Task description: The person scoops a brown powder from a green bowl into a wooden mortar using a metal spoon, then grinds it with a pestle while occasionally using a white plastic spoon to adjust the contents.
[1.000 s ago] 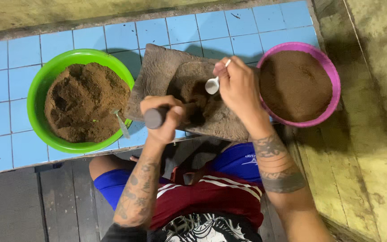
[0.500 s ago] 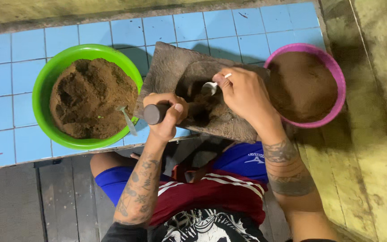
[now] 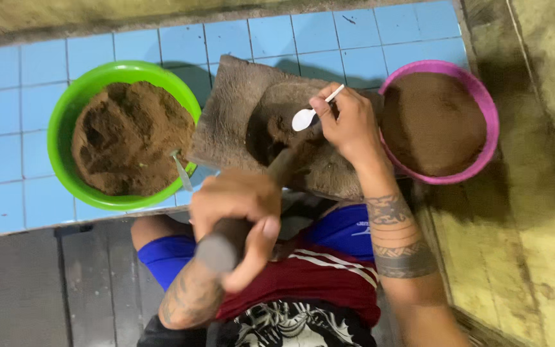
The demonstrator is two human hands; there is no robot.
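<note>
while the left hand grips the pestle, the right hand holds a spoon.

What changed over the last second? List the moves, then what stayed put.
The left hand drew its pestle back from the board toward the body. The right hand kept its white spoon over the board, shifting it only slightly. The green bowl, the pink bowl and the board stayed put.

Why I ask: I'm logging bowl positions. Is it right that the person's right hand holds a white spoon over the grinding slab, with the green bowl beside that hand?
Not quite. In the head view, the right hand holds the white spoon over the grinding slab, but the bowl beside it is the pink bowl; the green bowl sits on the far side.
</note>
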